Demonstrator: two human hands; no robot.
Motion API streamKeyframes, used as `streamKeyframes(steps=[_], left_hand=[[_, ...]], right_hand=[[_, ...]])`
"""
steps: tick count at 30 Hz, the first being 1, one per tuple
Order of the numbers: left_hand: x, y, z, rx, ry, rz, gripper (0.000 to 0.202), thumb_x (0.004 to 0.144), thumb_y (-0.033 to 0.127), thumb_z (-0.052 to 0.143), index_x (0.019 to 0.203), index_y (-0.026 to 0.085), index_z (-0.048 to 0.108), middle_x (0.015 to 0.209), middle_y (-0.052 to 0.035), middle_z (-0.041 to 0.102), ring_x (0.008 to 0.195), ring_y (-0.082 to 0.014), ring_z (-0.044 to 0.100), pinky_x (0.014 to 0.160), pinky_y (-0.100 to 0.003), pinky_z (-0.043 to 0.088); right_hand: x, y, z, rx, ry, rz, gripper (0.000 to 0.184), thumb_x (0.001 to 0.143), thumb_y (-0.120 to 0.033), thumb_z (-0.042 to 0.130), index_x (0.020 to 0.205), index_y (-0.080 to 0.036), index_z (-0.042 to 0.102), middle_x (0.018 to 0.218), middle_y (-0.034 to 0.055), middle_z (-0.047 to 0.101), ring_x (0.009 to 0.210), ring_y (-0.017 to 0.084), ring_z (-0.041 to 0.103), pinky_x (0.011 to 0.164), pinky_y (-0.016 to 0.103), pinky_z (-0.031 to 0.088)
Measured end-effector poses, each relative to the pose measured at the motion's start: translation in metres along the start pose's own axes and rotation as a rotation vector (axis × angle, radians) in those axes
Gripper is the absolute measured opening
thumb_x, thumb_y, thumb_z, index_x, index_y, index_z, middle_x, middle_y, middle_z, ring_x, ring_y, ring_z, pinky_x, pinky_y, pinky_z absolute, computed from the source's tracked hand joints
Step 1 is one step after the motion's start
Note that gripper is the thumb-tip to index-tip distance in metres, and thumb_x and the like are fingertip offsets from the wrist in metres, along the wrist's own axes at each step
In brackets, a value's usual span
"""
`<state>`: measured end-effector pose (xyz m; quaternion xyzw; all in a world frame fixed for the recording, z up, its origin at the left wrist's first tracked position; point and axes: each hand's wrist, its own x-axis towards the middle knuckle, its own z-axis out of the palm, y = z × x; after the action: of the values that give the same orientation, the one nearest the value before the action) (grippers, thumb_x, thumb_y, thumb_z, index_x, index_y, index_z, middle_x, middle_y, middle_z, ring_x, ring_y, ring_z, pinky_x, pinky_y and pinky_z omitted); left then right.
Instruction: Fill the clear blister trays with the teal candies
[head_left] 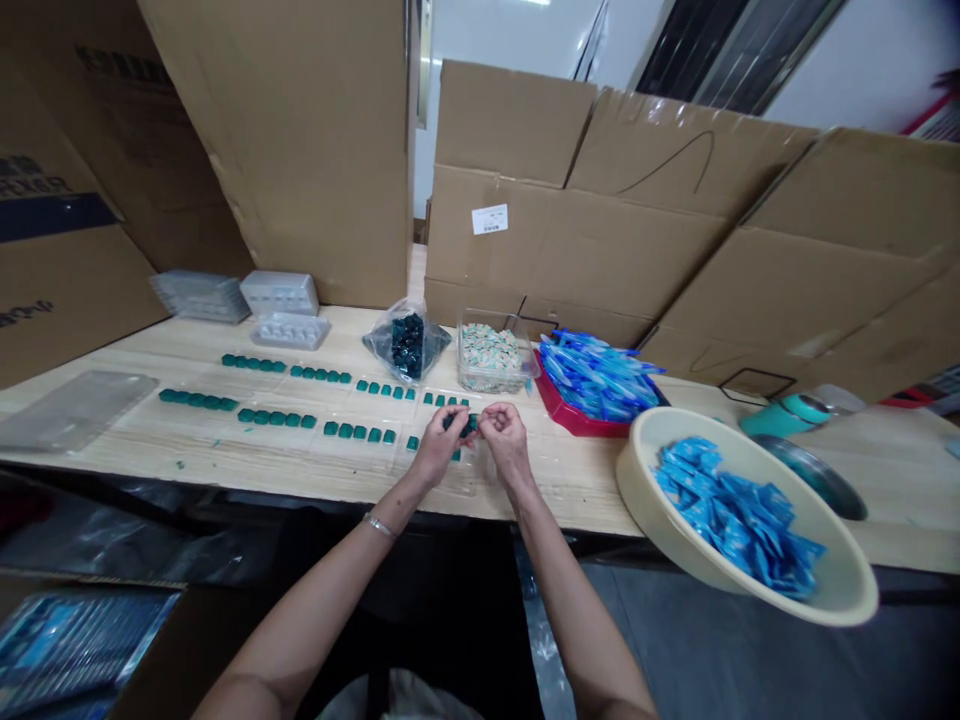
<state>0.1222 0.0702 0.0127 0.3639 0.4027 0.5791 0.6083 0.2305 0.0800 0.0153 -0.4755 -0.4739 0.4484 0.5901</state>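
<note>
My left hand (435, 445) is closed around a few small dark green pieces (466, 427) above the table's front part. Close beside it, the thumb and fingers of my right hand (505, 438) pinch at the edge of one of these pieces; the fingers partly hide it. Two rows of similar green blocks run across the table to the left, with one group (198, 400) in the near row and another group (320, 374) in the far row. Clear, shallow plastic trays (450, 480) lie under my hands, their outlines hard to make out.
Behind my hands stand a bag of dark green pieces (407, 345) and a clear box (495, 350) of small pale pieces. A red tray (559, 405) holds blue packets; a cream basin (637, 450) with blue sachets overhangs the front edge. Cardboard (525, 250) walls the back.
</note>
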Motion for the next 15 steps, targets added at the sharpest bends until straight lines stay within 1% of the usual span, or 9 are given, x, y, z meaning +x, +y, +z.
streamKeyframes(steps=[2, 4, 6, 8, 10, 12, 15], left_hand=[[0.002, -0.001, -0.001, -0.019, -0.004, -0.014, 0.025, 0.075, 0.038, 0.062, 0.086, 0.016, 0.055, 0.087, -0.0036, 0.059, 0.067, -0.0117, 0.058, 0.056, -0.023, 0.048], [0.003, -0.001, -0.003, -0.014, -0.027, -0.013, 0.025, 0.075, 0.039, 0.062, 0.084, 0.016, 0.055, 0.085, -0.0036, 0.06, 0.068, -0.012, 0.059, 0.058, -0.023, 0.048], [0.002, -0.002, -0.003, 0.003, -0.047, -0.009, 0.027, 0.073, 0.038, 0.065, 0.085, 0.016, 0.055, 0.083, -0.0029, 0.06, 0.066, -0.0117, 0.058, 0.059, -0.024, 0.048], [0.001, -0.002, -0.002, -0.006, -0.049, -0.012, 0.027, 0.072, 0.037, 0.067, 0.084, 0.016, 0.056, 0.076, -0.0012, 0.06, 0.062, -0.0099, 0.056, 0.057, -0.022, 0.046], [0.001, -0.003, -0.001, -0.107, -0.035, -0.036, 0.026, 0.07, 0.035, 0.068, 0.079, 0.015, 0.055, 0.071, 0.0003, 0.058, 0.059, -0.0078, 0.054, 0.056, -0.02, 0.043], [0.003, -0.002, 0.0, -0.269, -0.025, -0.085, 0.025, 0.069, 0.031, 0.071, 0.074, 0.014, 0.054, 0.071, -0.0001, 0.058, 0.061, -0.0065, 0.053, 0.059, -0.018, 0.043], [0.01, 0.004, -0.008, -0.419, 0.013, -0.146, 0.024, 0.069, 0.026, 0.073, 0.07, 0.012, 0.054, 0.066, 0.001, 0.055, 0.058, -0.0042, 0.05, 0.057, -0.016, 0.041]], right_hand=[[0.001, -0.001, -0.003, 0.02, -0.064, 0.031, 0.026, 0.065, -0.027, 0.065, 0.084, -0.021, 0.048, 0.068, -0.005, 0.055, 0.055, 0.009, 0.054, 0.052, 0.022, 0.044], [0.002, -0.002, -0.006, 0.044, -0.1, 0.052, 0.029, 0.064, -0.029, 0.068, 0.085, -0.02, 0.049, 0.068, -0.0049, 0.056, 0.054, 0.01, 0.055, 0.052, 0.023, 0.044], [0.002, -0.004, -0.006, 0.089, -0.102, 0.062, 0.03, 0.063, -0.029, 0.07, 0.083, -0.02, 0.05, 0.067, -0.005, 0.057, 0.053, 0.01, 0.055, 0.053, 0.023, 0.045], [0.0, -0.004, -0.004, 0.156, -0.088, 0.068, 0.03, 0.063, -0.029, 0.071, 0.082, -0.02, 0.051, 0.064, -0.0055, 0.057, 0.051, 0.009, 0.053, 0.053, 0.023, 0.044], [-0.002, -0.003, 0.001, 0.242, -0.063, 0.078, 0.029, 0.062, -0.027, 0.072, 0.081, -0.02, 0.052, 0.062, -0.0056, 0.056, 0.049, 0.008, 0.05, 0.052, 0.022, 0.043], [-0.005, -0.002, 0.006, 0.33, -0.034, 0.109, 0.029, 0.06, -0.025, 0.073, 0.079, -0.02, 0.052, 0.063, -0.0049, 0.056, 0.048, 0.007, 0.048, 0.051, 0.022, 0.043], [-0.006, -0.006, 0.004, 0.453, 0.027, 0.144, 0.029, 0.059, -0.023, 0.074, 0.078, -0.02, 0.053, 0.067, -0.0036, 0.058, 0.052, 0.007, 0.049, 0.05, 0.021, 0.042]])
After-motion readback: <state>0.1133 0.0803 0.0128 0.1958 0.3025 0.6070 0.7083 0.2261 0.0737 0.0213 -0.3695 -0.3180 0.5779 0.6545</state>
